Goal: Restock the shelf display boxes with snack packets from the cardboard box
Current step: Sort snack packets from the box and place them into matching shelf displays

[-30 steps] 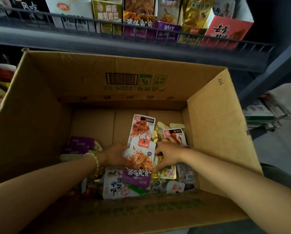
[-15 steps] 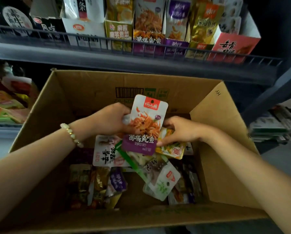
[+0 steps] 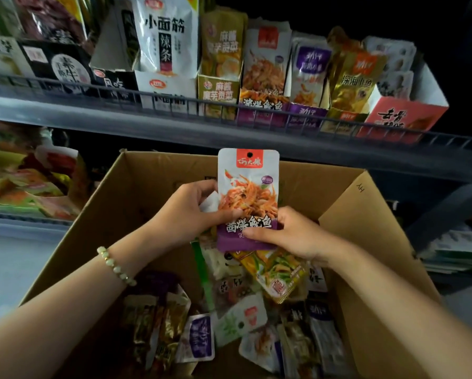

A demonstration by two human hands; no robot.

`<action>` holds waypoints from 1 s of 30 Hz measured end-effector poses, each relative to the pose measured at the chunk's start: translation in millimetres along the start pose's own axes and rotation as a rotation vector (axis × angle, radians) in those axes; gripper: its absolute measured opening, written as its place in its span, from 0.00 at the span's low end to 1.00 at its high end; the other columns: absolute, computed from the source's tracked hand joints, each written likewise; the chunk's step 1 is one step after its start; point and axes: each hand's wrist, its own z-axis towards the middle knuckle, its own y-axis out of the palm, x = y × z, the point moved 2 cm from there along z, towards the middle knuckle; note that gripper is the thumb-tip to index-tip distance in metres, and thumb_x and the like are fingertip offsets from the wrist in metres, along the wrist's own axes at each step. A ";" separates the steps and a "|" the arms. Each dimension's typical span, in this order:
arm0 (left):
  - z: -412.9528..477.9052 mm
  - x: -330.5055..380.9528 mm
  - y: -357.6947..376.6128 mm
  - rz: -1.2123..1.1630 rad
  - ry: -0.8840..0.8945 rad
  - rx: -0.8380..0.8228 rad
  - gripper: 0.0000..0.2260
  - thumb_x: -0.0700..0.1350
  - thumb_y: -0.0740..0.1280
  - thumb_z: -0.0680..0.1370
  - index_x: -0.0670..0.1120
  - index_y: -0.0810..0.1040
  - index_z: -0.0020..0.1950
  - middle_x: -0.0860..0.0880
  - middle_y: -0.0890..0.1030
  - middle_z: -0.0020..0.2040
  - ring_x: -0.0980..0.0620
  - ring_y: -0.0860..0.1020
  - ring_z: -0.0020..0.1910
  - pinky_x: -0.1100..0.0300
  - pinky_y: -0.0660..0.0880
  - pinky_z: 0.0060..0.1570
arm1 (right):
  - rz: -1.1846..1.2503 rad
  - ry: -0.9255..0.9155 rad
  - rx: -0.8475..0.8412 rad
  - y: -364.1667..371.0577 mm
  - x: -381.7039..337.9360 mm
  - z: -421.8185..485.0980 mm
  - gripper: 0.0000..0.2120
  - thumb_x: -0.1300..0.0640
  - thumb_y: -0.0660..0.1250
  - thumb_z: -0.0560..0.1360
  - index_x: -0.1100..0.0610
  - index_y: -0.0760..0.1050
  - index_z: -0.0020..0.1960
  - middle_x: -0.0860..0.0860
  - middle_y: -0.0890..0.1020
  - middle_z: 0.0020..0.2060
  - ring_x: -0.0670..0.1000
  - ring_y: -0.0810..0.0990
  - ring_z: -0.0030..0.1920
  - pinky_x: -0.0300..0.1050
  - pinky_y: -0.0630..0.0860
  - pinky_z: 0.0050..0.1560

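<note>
The snack packet point(image 3: 248, 198) — white, with a purple band at its foot — is out of the heap. A second ago it lay on the loose packets at the bottom of the cardboard box point(image 3: 366, 214). Half a second ago it was partway up. Now it stands upright over the box's far edge, its top overlapping the front edge of the shelf point(image 3: 174, 132) in this view.

Both hands grasp it. The left hand point(image 3: 188, 214) curls round its left edge with the thumb on the front. The right hand point(image 3: 289, 236) pinches the purple band, thumb laid across it. A yellow packet point(image 3: 278, 272) has come up too and hangs just under the right hand, seemingly caught by the same fingers, though that grip is hidden.

So the picking looks done and the placing is about to begin. The display box point(image 3: 262, 105) with the same print sits right above, behind the shelf's front rail and a little right of its middle, with like packets standing in it. How much room it has I cannot tell. Many loose packets point(image 3: 240, 321) lie toward the box's near edge and near right corner — plenty left to sort.
</note>
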 end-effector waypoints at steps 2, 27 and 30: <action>1.3 0.3 -0.1 -0.054 0.022 0.062 0.17 0.43 0.75 0.69 0.43 0.78 0.56 0.50 0.86 0.47 0.55 0.84 0.45 0.62 0.81 0.42 | 0.035 -0.026 0.056 -1.5 -0.8 0.6 0.23 0.44 0.72 0.64 0.58 0.80 0.52 0.54 0.86 0.46 0.53 0.84 0.48 0.51 0.78 0.54; -7.5 -6.6 21.7 -0.464 -0.163 0.044 0.16 0.38 0.71 0.73 0.43 0.73 0.59 0.45 0.86 0.48 0.46 0.85 0.44 0.57 0.82 0.39 | 0.594 -0.051 0.558 -11.2 -15.6 0.1 0.18 0.53 0.71 0.69 0.50 0.76 0.58 0.47 0.85 0.51 0.49 0.83 0.53 0.46 0.77 0.56; -5.6 -9.2 17.7 -0.508 -0.156 0.087 0.18 0.39 0.70 0.73 0.43 0.72 0.62 0.44 0.85 0.49 0.44 0.85 0.45 0.56 0.82 0.40 | 0.669 -0.111 0.543 -21.2 -18.9 -2.2 0.19 0.49 0.70 0.65 0.50 0.77 0.55 0.46 0.85 0.48 0.45 0.83 0.50 0.44 0.76 0.56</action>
